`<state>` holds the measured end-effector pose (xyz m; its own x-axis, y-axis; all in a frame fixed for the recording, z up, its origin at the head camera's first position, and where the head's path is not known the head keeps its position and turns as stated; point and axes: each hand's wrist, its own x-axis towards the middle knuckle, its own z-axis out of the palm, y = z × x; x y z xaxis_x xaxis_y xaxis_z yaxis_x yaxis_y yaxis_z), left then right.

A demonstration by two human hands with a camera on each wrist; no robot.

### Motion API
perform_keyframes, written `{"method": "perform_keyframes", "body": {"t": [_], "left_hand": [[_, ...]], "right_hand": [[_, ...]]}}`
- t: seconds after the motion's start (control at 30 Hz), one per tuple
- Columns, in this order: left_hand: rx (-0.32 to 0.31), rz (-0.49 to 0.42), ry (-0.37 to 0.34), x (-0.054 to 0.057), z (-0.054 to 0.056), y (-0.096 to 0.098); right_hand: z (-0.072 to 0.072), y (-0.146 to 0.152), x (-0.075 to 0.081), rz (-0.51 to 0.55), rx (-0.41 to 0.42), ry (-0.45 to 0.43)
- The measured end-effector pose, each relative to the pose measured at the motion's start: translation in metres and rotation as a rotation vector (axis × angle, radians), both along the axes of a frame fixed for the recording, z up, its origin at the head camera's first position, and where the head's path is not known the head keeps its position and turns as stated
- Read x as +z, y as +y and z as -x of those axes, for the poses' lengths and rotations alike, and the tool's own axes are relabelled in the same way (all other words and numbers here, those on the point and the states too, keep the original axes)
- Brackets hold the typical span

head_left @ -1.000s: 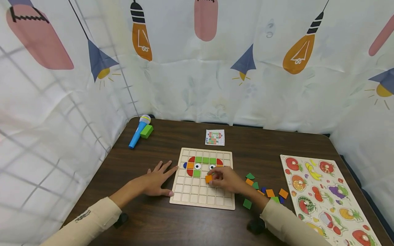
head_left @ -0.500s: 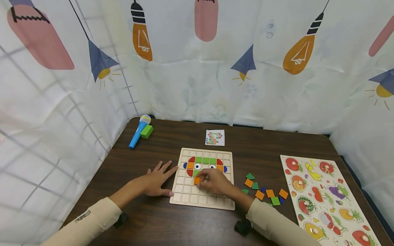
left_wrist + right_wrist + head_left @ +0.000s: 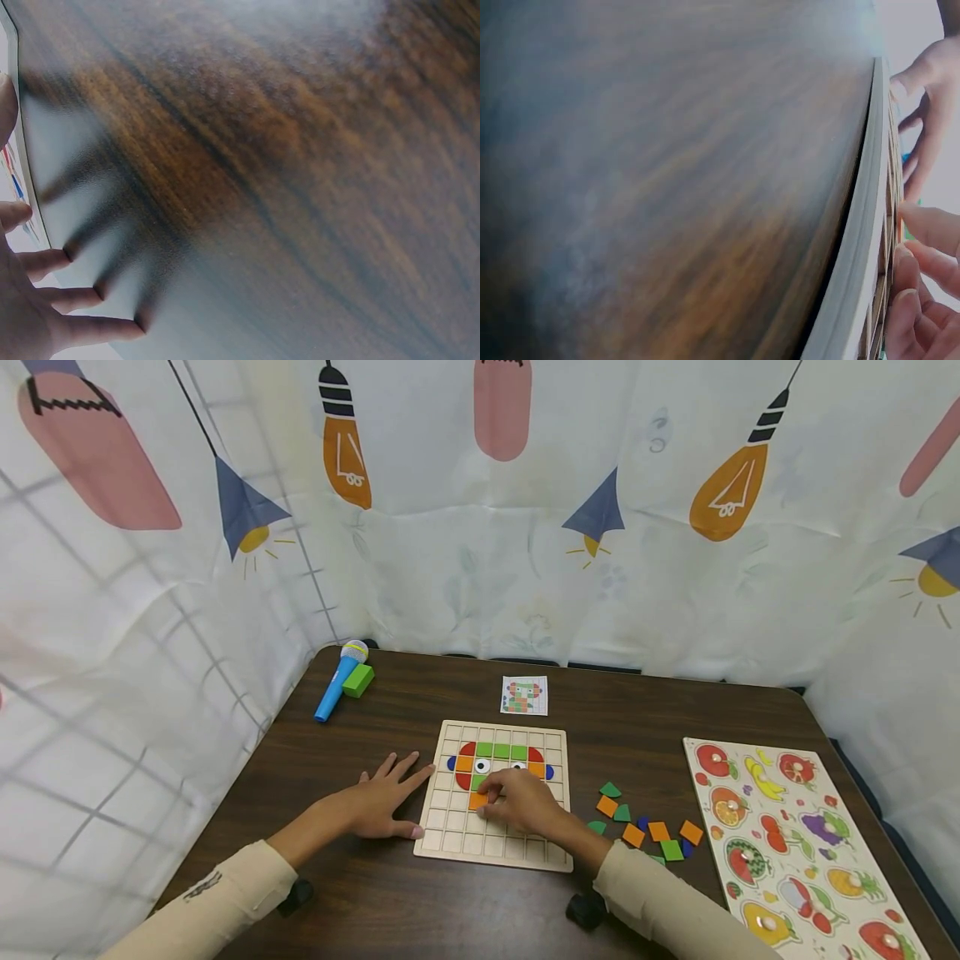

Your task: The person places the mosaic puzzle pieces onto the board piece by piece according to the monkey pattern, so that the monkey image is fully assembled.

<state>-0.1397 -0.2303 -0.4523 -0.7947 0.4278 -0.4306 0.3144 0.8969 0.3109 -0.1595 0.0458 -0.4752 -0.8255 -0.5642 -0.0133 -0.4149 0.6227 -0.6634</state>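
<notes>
A wooden grid board (image 3: 454,843) lies on the table, with red, green, orange and blue pieces and two eye tiles forming a face in its upper rows. My right hand (image 3: 525,802) is over the middle of the board, thumb and fingertips curled at an orange square tile (image 3: 477,801) that sits in the row just below a green tile (image 3: 479,782). In the right wrist view those fingers (image 3: 922,229) are right at the grid's surface. My left hand (image 3: 382,802) lies spread flat, its thumb and forefinger at the board's left edge.
Loose orange, green and blue pieces (image 3: 657,832) lie right of the board. A small pattern card (image 3: 523,696) is behind it. A fruit puzzle board (image 3: 810,852) covers the right side. At the back left are a blue toy microphone (image 3: 337,687) and a green block (image 3: 357,681).
My right hand has moved left across the board with the orange tile, which has come down below the green tile and shifted slightly left. The left hand has stayed still.
</notes>
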Motion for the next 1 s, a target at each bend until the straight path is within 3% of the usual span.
{"method": "perform_keyframes", "body": {"t": [0.3,0.43,0.7,1.0], "left_hand": [[0.003,-0.001,-0.004,0.001,0.000,0.000],[0.001,-0.007,-0.002,0.001,0.000,0.000],[-0.004,-0.008,0.002,-0.002,-0.001,-0.001],[-0.010,0.001,0.006,-0.002,0.000,-0.001]], "right_hand": [[0.002,0.005,0.000,-0.005,0.014,-0.010],[0.006,0.018,0.002,0.033,0.057,-0.022],[0.016,0.075,0.010,0.114,0.118,-0.038],[0.017,0.152,0.007,0.078,0.073,-0.068]]}}
